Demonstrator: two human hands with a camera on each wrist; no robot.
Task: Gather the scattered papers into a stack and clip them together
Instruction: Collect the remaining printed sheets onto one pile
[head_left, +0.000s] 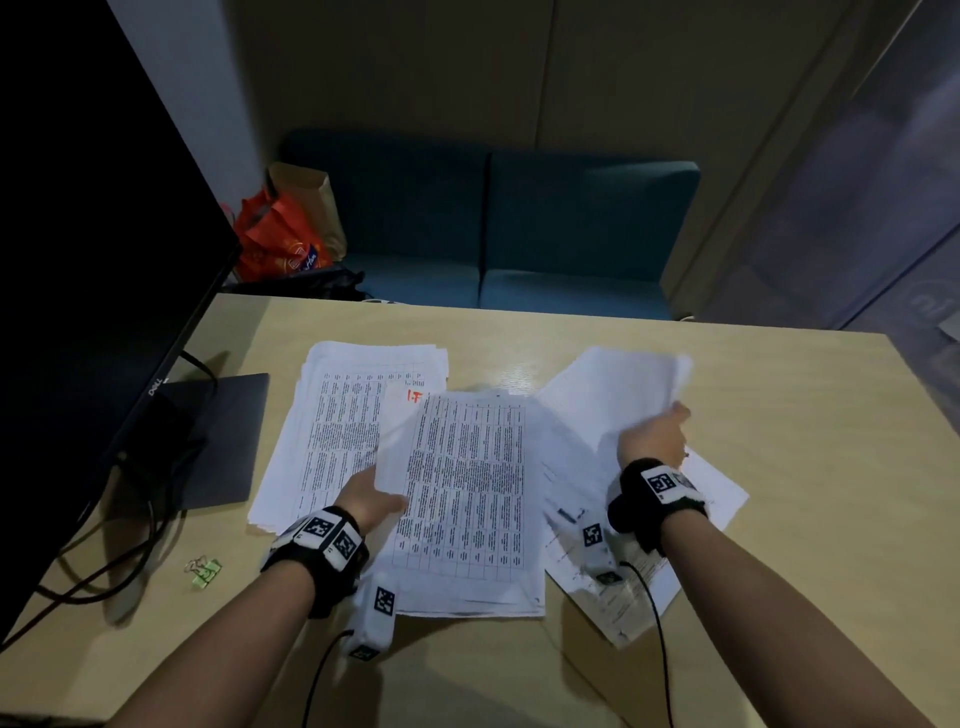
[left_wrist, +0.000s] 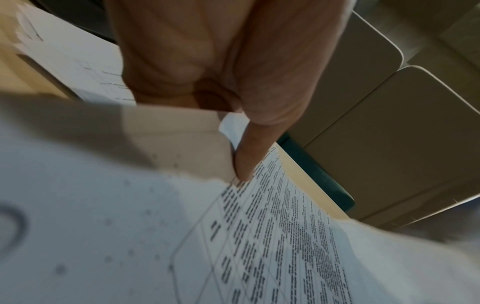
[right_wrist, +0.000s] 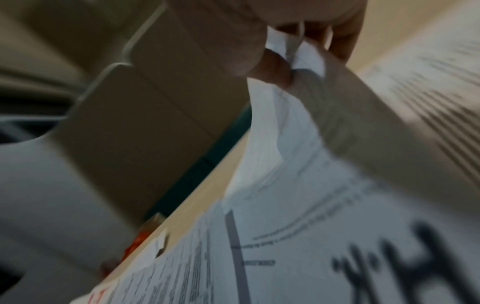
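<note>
On table, both hands gripping papers

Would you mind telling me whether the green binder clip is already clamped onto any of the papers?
No, the green binder clip lies by itself on the table, left of the left hand and apart from the papers.

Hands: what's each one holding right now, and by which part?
Left hand grips the middle printed sheets by their left edge, curled up. Right hand pinches the lifted blank sheets at their near right corner.
</note>
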